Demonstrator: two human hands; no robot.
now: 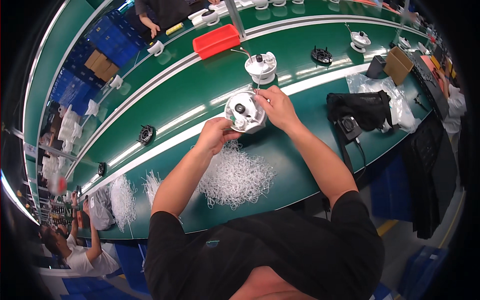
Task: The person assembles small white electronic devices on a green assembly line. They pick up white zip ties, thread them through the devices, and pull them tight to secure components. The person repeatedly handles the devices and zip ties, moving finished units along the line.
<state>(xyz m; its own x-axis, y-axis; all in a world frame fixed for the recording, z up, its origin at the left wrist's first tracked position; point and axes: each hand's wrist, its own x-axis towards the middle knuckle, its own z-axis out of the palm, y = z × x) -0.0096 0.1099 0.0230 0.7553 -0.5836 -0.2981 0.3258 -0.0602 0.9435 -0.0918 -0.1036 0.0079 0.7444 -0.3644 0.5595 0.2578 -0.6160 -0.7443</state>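
Left of centre, the left hand [216, 135] grips the lower edge of a round white plastic housing [244, 112], held above the green counter [190, 100]. The right hand [277, 107] pinches its upper right rim; what its fingers hold is hidden. Below lies a heap of thin white plastic ties [235, 175]. A red plastic tray [216, 41] sits further up; its contents are out of sight.

Brown cardboard box [398, 64] far right; clear plastic bag [400, 102] beside it.

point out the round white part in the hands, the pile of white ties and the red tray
round white part [244, 111], head view, its open face
pile of white ties [235, 176], head view, pile's middle
red tray [216, 41], head view, top surface
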